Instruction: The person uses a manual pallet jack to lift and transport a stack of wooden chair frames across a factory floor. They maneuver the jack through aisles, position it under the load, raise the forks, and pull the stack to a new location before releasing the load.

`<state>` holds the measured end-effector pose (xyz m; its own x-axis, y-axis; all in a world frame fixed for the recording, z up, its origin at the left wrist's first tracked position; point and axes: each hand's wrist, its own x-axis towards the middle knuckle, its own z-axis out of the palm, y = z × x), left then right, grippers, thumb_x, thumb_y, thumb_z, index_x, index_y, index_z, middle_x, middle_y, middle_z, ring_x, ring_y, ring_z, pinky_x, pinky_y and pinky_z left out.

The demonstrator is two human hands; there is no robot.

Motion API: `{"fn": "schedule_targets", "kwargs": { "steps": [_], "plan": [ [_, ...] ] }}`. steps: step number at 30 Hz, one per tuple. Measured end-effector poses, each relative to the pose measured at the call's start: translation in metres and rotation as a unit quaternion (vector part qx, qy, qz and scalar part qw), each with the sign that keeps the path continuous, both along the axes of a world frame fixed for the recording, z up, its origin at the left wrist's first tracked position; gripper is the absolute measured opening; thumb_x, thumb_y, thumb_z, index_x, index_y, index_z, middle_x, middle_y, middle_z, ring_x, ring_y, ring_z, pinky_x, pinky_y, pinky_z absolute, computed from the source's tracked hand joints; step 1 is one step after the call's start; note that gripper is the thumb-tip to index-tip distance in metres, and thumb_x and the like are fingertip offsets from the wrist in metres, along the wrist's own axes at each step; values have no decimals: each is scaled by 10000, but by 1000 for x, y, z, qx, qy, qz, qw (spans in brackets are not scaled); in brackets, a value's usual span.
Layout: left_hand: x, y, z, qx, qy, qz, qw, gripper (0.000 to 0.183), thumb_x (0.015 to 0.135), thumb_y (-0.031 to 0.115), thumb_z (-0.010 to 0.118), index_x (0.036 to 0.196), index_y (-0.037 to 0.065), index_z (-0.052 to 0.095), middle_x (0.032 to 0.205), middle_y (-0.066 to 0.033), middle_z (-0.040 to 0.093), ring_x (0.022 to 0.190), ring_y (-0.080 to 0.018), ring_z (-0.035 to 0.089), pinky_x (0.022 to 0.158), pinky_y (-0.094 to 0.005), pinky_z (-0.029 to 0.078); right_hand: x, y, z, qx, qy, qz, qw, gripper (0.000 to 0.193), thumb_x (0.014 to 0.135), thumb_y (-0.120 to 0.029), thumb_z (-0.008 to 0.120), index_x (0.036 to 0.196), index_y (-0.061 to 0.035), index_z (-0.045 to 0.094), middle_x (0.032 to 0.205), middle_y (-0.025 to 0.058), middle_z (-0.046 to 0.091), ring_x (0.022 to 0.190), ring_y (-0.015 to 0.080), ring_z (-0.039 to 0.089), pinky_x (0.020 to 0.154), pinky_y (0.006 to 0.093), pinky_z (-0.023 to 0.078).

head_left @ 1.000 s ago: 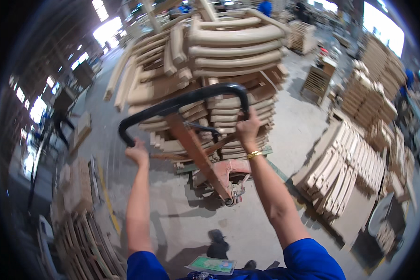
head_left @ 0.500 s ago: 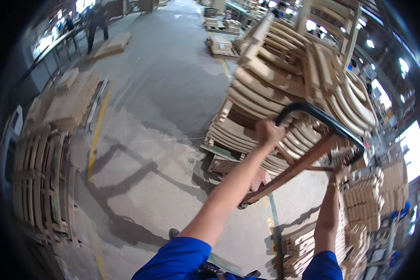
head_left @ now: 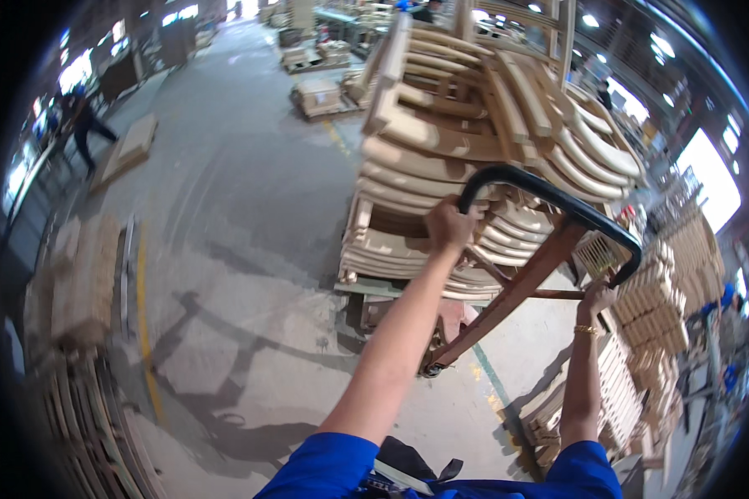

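A pallet jack's black loop handle stands tilted up in front of me on its rust-red shaft. My left hand is closed round the handle's left arm. At the lower right end of the loop, my right hand is wrapped round the handle, with a bracelet on that wrist. Beyond the handle rises a tall load of curved pale wooden pieces, resting on the jack. A small wheel shows at the foot of the shaft.
Stacked wooden parts stand close on my right. On the left are stacked boards and upright slatted wood beside a yellow floor line. A person stands at the far left near a low board stack. More pallets lie ahead.
The view has swung, so the load, handle and my hands sit further left in the picture. Both hands keep their grip. The far-left person's legs are now spread apart.
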<state>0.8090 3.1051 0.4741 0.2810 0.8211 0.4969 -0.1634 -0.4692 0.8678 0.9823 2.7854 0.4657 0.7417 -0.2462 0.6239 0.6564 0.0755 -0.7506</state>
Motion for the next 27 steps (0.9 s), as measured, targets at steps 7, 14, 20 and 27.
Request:
{"fn": "schedule_targets", "kwargs": {
  "steps": [7,14,20,27],
  "plan": [
    [117,60,-5,81,7,57,995,176,677,222,597,635,51,600,576,-168,568,595,-355,575,544,-415,447,-40,55,-8,47,-21,-134,990,186,872,-116,465,985,16,533,503,-61,368,390,14,347,351,167,268],
    [213,59,0,185,-20,74,980,140,658,145,596,684,47,499,684,-158,525,719,-354,518,662,-440,409,-14,62,-7,99,-32,-158,982,150,872,-102,475,946,8,545,570,-39,442,428,9,372,381,152,282],
    [273,53,17,287,-59,118,949,235,637,95,603,845,19,523,874,-154,530,885,-339,474,788,-445,369,31,61,1,87,-55,-184,977,133,868,-65,463,944,13,539,566,-35,433,431,13,361,386,157,277],
    [345,32,32,301,-66,127,943,315,654,148,625,935,90,497,1055,-115,455,1078,-304,411,924,-464,289,73,54,7,74,-54,-208,974,138,860,-46,450,953,18,531,568,-24,442,429,23,368,382,164,281]
  ]
}}
